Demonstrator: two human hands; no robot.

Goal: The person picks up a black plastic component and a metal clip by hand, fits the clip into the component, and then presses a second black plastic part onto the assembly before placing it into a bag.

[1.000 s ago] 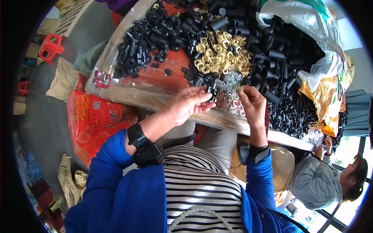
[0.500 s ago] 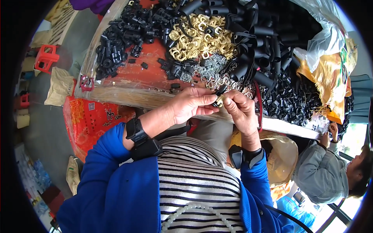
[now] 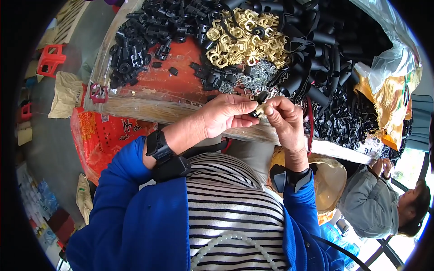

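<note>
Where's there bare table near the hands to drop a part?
Main patch: red tabletop, bordered by black fittings left and behind, small black blocks right, wooden front edge nearside; a few loose blocks lie on it. The edge also shows bare left of the left hand. Crowded: gold-coloured pieces, silvery clips, black tubes.
</note>
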